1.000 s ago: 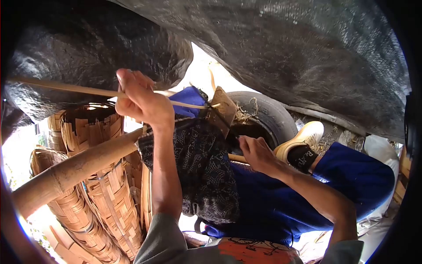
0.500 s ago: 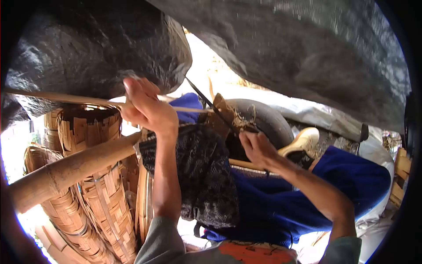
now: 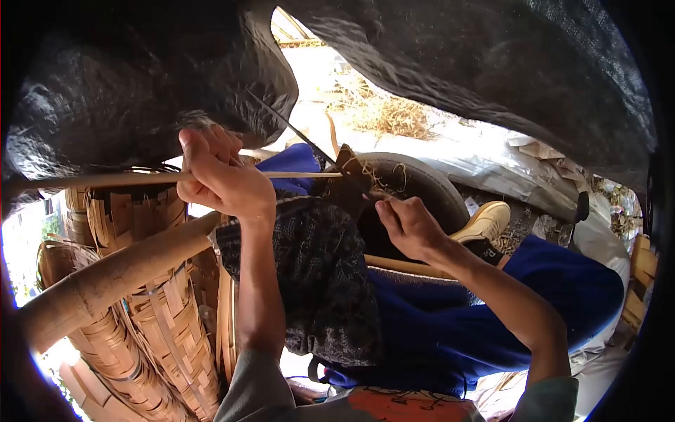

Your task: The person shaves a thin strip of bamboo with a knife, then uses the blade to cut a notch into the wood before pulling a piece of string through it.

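My left hand (image 3: 230, 181) is closed around a long, thin bamboo strip (image 3: 295, 175), which runs roughly level from the far left past the fist to the knife. In my right hand (image 3: 416, 226) is a knife (image 3: 304, 139), gripped by its handle. Its long, narrow dark blade slants up and left, crossing the strip close to the strip's right end. Below the strip, a dark patterned cloth (image 3: 323, 281) lies over my lap. A brown flap (image 3: 355, 167) with curly shavings on it shows just behind the blade.
Tall woven bamboo baskets (image 3: 172, 337) stand at left, with a thick bamboo pole (image 3: 116, 278) slanting across them. Black plastic sheeting (image 3: 485, 63) hangs low overhead. A round grey tyre-like rim (image 3: 436, 193) lies ahead, beside my shoe (image 3: 486, 221). Dry shavings (image 3: 394, 116) are heaped beyond.
The strip's left part has dropped lower, and my left hand has shifted slightly left. My right hand and knife have moved a little down and left, with the blade tilted further left.
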